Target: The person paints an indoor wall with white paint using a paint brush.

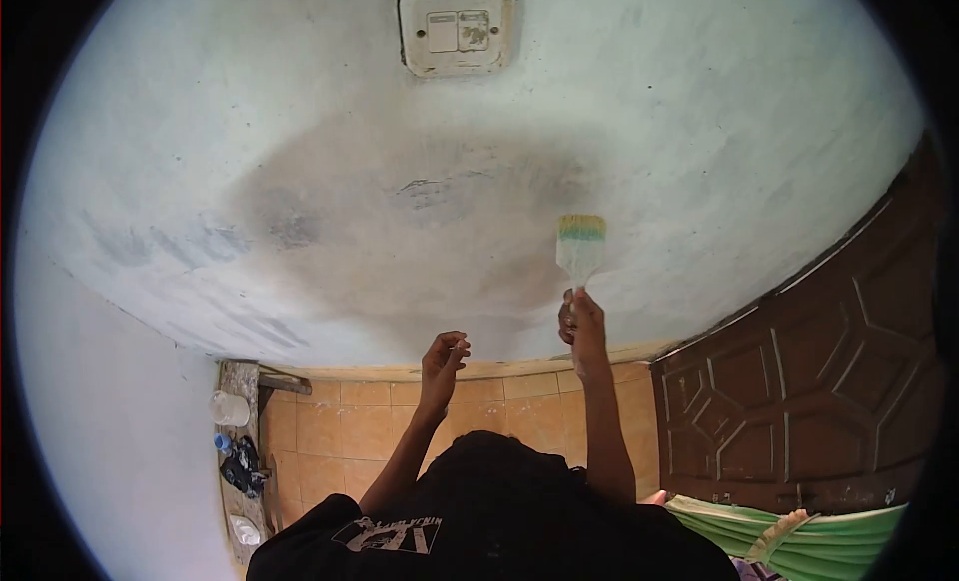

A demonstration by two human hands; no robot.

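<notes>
A flat paintbrush (581, 249) with yellowish bristles, a green-blue band and a pale handle is held upright, bristles up, in front of the wall (699, 151). My right hand (583, 326) is wrapped round its handle. Lower and to the left, my left hand (446, 356) is raised near the wall's foot with its fingers curled inward; whether anything small is between them is hidden. Grey smudges and a scratched patch (425, 189) mark the wall, within a large darker area.
A light switch (458, 31) is on the wall at the top. At lower left, a wooden bench (240, 376) bears a white container (230, 409) and a black bag (242, 468). A brown panelled door (819, 381) and green curtain (829, 546) stand right, over orange floor tiles (365, 431).
</notes>
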